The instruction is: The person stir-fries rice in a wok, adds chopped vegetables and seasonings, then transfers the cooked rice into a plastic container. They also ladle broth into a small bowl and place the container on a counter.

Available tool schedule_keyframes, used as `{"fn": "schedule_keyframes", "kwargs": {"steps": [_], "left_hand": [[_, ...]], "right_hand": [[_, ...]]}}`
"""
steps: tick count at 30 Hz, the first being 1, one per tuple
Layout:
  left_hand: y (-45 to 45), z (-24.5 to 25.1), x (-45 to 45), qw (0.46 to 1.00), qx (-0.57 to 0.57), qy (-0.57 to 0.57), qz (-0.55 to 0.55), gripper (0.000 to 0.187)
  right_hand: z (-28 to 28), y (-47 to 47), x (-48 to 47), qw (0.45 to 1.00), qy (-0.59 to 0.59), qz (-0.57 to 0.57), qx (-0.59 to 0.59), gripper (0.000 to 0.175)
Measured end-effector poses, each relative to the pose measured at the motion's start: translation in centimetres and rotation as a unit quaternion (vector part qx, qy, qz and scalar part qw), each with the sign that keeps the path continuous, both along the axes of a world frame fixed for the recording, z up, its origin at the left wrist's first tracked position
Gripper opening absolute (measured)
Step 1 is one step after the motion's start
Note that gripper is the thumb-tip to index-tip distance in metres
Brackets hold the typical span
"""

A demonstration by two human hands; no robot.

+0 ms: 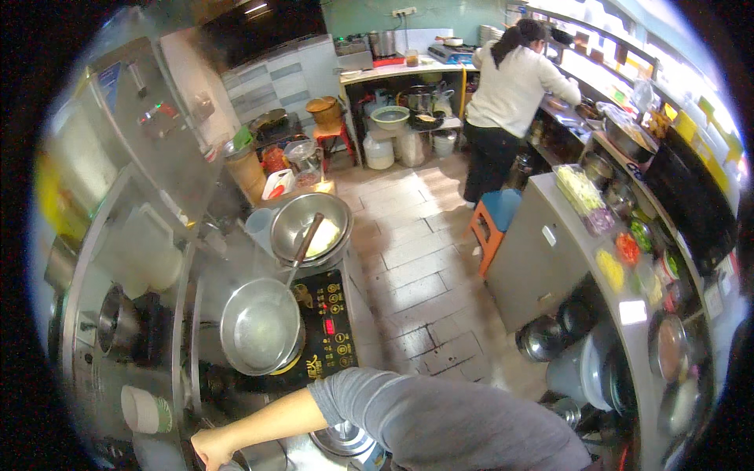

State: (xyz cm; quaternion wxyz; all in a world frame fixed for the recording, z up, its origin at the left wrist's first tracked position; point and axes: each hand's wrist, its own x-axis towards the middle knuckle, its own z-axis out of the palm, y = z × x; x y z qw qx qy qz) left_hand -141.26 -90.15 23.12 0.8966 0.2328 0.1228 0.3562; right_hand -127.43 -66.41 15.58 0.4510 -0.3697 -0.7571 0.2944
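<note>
My right hand point(213, 448) is at the lower left edge, past the front of the hob, its fingers curled. Whether it grips something is hidden; a grey object shows just under it, beside a metal vessel point(265, 454). My left hand is out of view. Above my bare forearm, a steel pan point(261, 327) with cloudy liquid stands on a black induction hob point(324, 329) with a lit red display. A ladle with a brown wooden handle point(308, 238) leans across a steel bowl point(283, 221) that holds something pale yellow. Steam blurs the left side.
A co-worker point(509, 100) stands at the far counter, beside a blue and orange stool point(495, 221). Cut vegetables point(627, 248) stand in containers on the right counter point(612, 294). A paper cup point(144, 409) is at the left. Tubs and a basket stand behind the bowl.
</note>
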Motion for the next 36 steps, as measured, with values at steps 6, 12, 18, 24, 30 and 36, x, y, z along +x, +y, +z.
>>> {"fn": "schedule_keyframes", "kwargs": {"steps": [6,12,18,24,30,36], "left_hand": [[1.9,-3.8,-0.4,0.853,0.364,0.372,0.047,0.032],[3.4,-4.9,1.7,0.922,0.283,0.241,-0.106,0.03],[-1.5,-3.0,7.2,0.957,0.126,0.184,-0.186,0.035],[-8.0,-1.7,13.1,0.934,-0.04,0.274,-0.225,0.035],[-13.2,-4.4,20.0,0.86,0.097,0.319,-0.386,0.053],[-23.9,-5.8,26.8,0.682,0.143,0.228,-0.68,0.074]], "right_hand": [[-1.8,-1.5,4.0,0.993,-0.013,-0.051,0.108,0.026],[0.2,-11.2,9.6,0.977,0.148,-0.119,-0.102,0.025],[2.2,-24.9,15.4,0.955,0.124,-0.262,-0.066,0.016],[4.4,-41.0,17.1,0.873,0.121,-0.473,0.001,0.019],[6.5,-55.1,18.6,0.804,0.148,-0.544,-0.191,0.041],[6.7,-67.3,20.4,0.763,0.03,-0.534,-0.364,0.078]]}}
